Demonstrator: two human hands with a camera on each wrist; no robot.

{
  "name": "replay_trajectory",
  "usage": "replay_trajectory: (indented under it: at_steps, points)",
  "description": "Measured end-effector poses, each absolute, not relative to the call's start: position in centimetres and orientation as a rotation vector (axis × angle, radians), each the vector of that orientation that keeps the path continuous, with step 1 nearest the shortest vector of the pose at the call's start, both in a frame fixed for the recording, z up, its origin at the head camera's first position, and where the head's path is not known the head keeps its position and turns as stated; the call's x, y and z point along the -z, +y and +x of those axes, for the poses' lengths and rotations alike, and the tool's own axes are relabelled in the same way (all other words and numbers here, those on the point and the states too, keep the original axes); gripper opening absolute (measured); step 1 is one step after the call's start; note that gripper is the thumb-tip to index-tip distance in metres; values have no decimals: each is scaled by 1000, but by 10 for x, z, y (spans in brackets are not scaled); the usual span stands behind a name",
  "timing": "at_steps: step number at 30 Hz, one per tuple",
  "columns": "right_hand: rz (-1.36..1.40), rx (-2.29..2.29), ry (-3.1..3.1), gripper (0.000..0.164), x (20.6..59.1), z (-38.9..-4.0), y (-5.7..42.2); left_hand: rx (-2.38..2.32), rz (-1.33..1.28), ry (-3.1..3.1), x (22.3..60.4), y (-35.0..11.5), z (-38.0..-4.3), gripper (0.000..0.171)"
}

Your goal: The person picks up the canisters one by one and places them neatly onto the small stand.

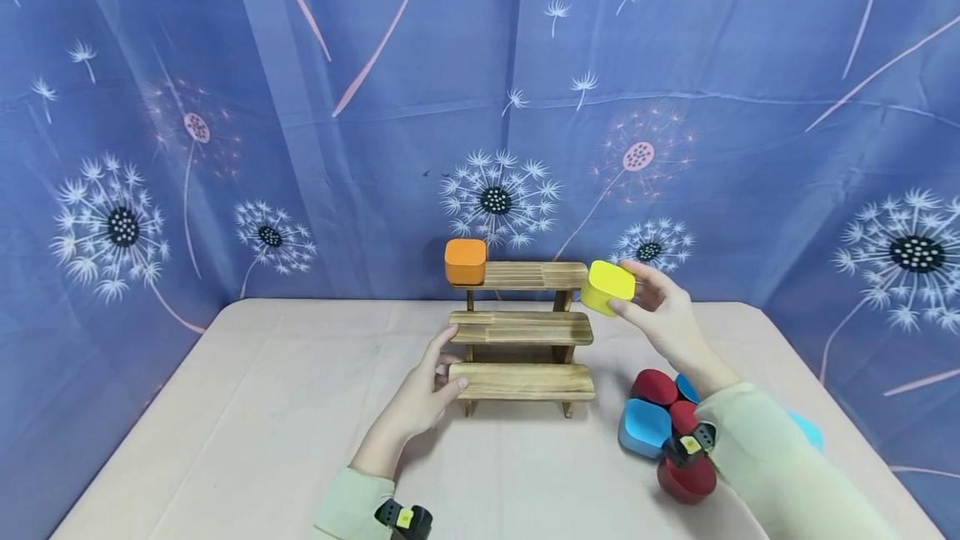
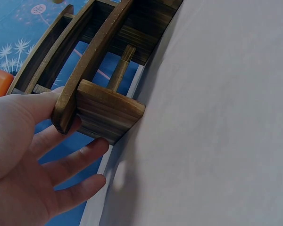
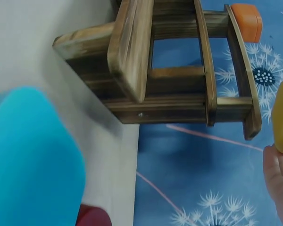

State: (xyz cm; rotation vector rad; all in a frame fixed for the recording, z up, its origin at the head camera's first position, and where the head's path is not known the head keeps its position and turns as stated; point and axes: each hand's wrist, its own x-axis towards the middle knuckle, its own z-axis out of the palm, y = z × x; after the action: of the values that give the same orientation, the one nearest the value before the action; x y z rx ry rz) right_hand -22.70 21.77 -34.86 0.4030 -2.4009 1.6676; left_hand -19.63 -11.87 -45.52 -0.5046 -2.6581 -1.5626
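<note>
Reaching to a high edge: where a slip could begin

Blue cloth (image 1: pixel 405 190) with dandelions hangs at the far side of the pale table (image 1: pixel 262 407); I judge that it would give no firm stop to a falling thing. On the table is the wooden stand (image 1: pixel 525 328), which has three shelves. It could slide or turn if it is pushed unevenly from one side.

The right sleeve (image 1: pixel 780 457) passes over the red and blue blocks (image 1: pixel 647 432) at the near right. If this sleeve goes lower, it may scatter them.

The left hand (image 1: pixel 420 394) loosely grips the stand's left side, with the thumb on the lowest shelf (image 1: pixel 532 382) and a finger at the end of the middle one; how firmly, I cannot tell. The right hand (image 1: pixel 667 319) is narrow, holding the yellow block (image 1: pixel 609 283) between thumb and fingers.

The orange block (image 1: pixel 465 263) sits at the left end of the top shelf (image 1: pixel 532 275); a knock to the stand could drop it. The yellow block is near this shelf's right end, and the right wrist view shows a gap between them. Released too far right, it would probably lack support and fall.
</note>
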Motion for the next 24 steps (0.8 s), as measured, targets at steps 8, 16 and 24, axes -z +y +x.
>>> replay_trajectory:
  at_steps: [8,16,24]
  points:
    - [462,-1742,-2302,59,349,-233,207,1571,-513,-2660,456,-118,-196,75]
    - [475,-1852,-2284,60,342,-237,195,1559,-516,-2649,457,-119,-197,76]
    - [476,-1902,-2285,60,340,-243,186,1562,-524,-2656,454,-120,-196,75]
